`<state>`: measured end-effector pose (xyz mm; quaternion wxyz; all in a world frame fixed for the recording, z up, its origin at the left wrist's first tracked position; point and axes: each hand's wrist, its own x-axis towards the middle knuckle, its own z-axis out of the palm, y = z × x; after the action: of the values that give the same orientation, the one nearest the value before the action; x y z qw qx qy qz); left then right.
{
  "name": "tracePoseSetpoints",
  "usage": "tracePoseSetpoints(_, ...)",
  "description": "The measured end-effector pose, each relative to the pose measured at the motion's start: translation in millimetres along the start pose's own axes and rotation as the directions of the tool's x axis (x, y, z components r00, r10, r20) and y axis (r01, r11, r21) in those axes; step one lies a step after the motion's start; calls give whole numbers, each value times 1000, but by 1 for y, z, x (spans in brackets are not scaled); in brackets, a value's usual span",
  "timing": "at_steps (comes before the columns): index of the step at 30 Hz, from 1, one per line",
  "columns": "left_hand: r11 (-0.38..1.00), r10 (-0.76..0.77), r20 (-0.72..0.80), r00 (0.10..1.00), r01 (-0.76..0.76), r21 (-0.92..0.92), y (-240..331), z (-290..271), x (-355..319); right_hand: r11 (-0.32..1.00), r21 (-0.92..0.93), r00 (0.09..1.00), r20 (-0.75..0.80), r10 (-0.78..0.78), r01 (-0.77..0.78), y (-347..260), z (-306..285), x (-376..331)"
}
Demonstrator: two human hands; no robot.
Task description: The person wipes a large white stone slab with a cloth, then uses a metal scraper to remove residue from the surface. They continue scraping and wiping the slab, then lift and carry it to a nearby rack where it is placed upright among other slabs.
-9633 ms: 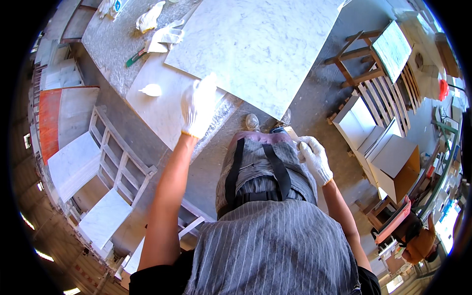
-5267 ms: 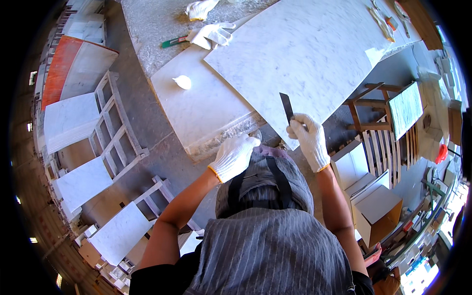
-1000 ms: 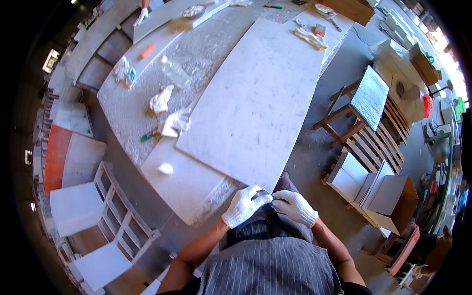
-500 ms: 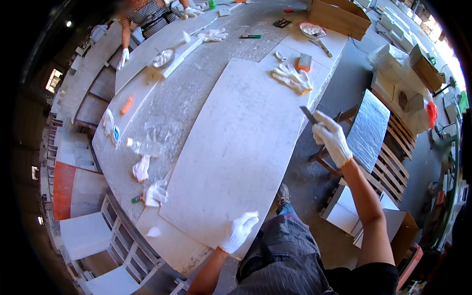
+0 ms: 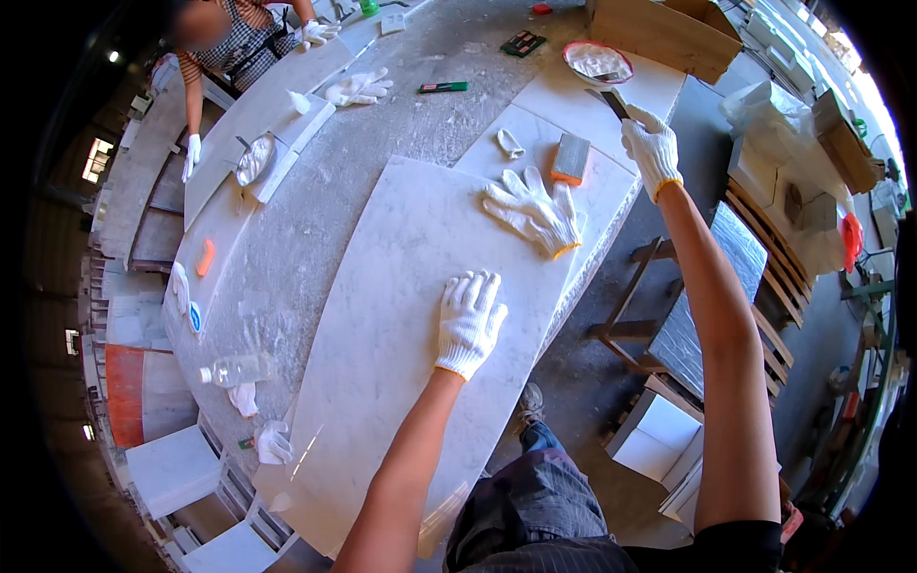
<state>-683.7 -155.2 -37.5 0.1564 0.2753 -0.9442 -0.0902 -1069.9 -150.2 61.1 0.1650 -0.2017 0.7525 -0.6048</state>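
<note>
Right hand point(image 5: 651, 148) reached toward bowl point(image 5: 597, 63), grip closed on scraper point(image 5: 611, 100); left hand point(image 5: 469, 322) flat on slab point(image 5: 382, 315)

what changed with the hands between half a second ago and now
The right hand, holding a dark flat blade, has moved from beside the marble slab out toward the shallow dish at the bench's far end. The left hand slid further up the slab, palm flat. The slab and the spare gloves stayed put.
</note>
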Motion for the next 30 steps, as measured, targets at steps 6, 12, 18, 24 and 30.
tracePoseSetpoints(6,998,-25,-32,999,23,-55,-11,4,24,993,-115,999,-25,-40,36,44,47,89)
tracePoseSetpoints(12,997,-8,-30,1000,6,-78,-12,-1,27,923,-378,987,-115,-116,64,58,83,155)
tracePoseSetpoints(18,996,-25,9,1000,25,-89,-13,-1,29,821,-568,968,-175,-179,49,66,103,180)
tracePoseSetpoints(24,998,-17,-7,1000,17,-66,-14,-1,29,822,-570,967,-203,-153,10,69,110,188)
tracePoseSetpoints(30,998,-7,-11,1000,7,-70,-15,-2,30,855,-519,980,-180,-90,-17,74,107,198)
